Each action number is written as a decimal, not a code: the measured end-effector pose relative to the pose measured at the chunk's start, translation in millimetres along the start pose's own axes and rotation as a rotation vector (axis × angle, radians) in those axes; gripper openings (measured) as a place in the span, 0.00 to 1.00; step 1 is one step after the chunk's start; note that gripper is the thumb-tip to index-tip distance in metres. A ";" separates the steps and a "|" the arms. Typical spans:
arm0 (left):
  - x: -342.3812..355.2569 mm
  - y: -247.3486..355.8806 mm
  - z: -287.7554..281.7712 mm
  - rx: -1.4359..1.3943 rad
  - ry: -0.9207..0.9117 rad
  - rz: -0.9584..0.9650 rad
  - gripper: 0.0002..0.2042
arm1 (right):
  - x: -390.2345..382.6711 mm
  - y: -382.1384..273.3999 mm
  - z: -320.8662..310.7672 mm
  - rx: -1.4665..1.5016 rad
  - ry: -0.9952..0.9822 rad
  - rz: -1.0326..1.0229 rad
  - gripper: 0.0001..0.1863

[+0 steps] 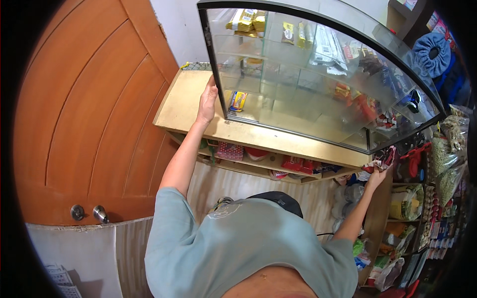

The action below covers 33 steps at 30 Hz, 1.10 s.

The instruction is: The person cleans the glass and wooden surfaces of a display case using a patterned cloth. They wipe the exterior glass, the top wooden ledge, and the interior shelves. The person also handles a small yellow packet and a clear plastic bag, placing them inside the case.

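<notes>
My left hand (207, 102) is at the near left upright of a black-framed glass display case (293, 94), its fingers against the side and partly hidden. The case stands on a pale wooden cabinet (181, 97) and holds gold packets (242, 21), silver-white packs (328, 47) and red snack packs (360, 104). A small yellow and blue packet (238, 101) sits low at its left. My right hand (375, 176), out by the cabinet’s right end, is closed on crumpled red and white packets (380, 163).
An orange wooden door (89, 114) is at my left. Shelves (402, 221) crowded with bagged goods and hanging items line the right, with wrapped bundles (348, 196) on the floor beside them. The cabinet’s open lower shelf (272, 164) holds assorted packs. A blue fabric item (431, 54) hangs upper right.
</notes>
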State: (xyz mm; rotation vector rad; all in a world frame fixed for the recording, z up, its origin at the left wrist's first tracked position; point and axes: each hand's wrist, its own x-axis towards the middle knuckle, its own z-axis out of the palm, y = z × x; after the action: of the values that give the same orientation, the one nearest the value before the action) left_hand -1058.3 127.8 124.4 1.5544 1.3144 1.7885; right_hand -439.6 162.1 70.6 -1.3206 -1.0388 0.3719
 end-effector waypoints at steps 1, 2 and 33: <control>-10.3 -8.0 -11.5 0.179 0.026 -0.084 0.33 | -11.9 -3.7 6.1 0.026 -0.038 -0.059 0.31; -20.5 -20.6 -27.3 0.412 -0.017 -0.125 0.31 | -25.0 -4.2 12.0 0.054 -0.071 -0.118 0.29; -88.2 -74.5 -174.8 1.115 -0.325 -0.333 0.32 | -299.3 -191.6 279.5 -0.023 -0.505 -0.596 0.24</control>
State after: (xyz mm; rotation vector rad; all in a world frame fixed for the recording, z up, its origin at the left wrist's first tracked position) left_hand -1214.3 25.9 28.6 1.8146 2.3754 0.4943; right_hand -878.7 57.3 96.3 -0.8877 -1.8000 0.2384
